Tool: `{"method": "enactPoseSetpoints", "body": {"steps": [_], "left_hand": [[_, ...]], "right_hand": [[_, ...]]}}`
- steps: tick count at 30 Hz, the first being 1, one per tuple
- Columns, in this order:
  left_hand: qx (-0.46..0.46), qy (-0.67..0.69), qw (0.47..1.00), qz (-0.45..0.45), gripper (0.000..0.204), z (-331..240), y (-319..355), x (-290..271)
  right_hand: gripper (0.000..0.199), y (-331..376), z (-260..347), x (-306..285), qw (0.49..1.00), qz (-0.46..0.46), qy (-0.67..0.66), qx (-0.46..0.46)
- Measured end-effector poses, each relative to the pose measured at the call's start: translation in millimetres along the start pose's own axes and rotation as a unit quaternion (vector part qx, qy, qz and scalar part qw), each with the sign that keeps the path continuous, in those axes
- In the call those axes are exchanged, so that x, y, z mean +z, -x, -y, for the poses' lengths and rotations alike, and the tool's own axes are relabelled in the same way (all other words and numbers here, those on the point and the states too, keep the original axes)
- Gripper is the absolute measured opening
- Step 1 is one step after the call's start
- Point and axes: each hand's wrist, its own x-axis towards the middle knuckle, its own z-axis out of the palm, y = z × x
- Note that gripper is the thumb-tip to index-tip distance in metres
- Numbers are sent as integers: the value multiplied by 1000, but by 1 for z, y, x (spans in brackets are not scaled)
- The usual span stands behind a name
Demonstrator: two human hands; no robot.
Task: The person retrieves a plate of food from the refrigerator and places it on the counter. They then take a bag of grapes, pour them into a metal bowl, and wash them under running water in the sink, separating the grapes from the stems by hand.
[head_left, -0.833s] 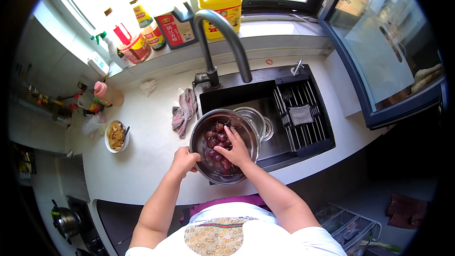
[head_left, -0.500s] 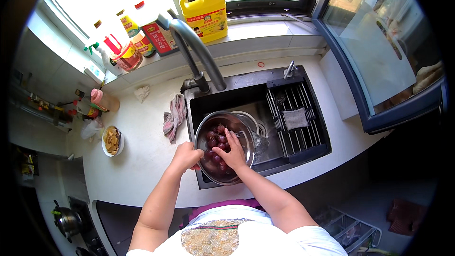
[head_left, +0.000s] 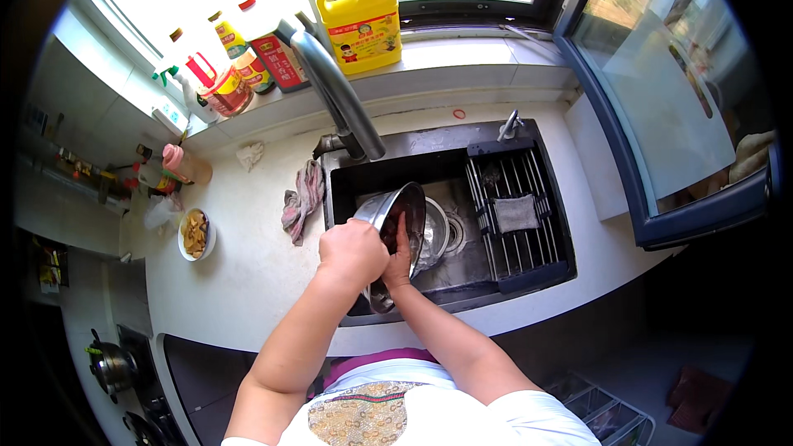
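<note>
Steeply tilted metal bowl point(head_left: 415, 213) over sink point(head_left: 471, 274), hands point(head_left: 355, 253) at rim and mouth

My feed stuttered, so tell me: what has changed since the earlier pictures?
The metal bowl, nearly level before, is now tipped steeply rightward over the sink. The left hand, still gripping it, has moved right; the right hand stays inside, by the grapes, now mostly hidden. The grey and pink rag stayed put.

- The person is wearing a white shirt point(head_left: 462, 403).
- Short sleeves point(head_left: 537, 417) are leaving the forearms point(head_left: 285, 347) bare.
- A rounded tan patch point(head_left: 359, 425) with small ring shapes is decorating the front.
- A green-and-red stripe point(head_left: 365, 399) is crossing it.
- Purple cloth point(head_left: 380, 358) is showing along the shirt's edge.
</note>
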Motion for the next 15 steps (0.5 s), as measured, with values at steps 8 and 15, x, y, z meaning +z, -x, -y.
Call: {"method": "enactPoseSetpoints", "body": {"steps": [8,15], "left_hand": [[16,28,999,-23,29,1,-3,9],[-64,294,946,119,29,54,-19,43]], "right_hand": [[86,-5,15,-13,999,11,50,-12],[86,-22,49,-45,947,102,302,-47]]}}
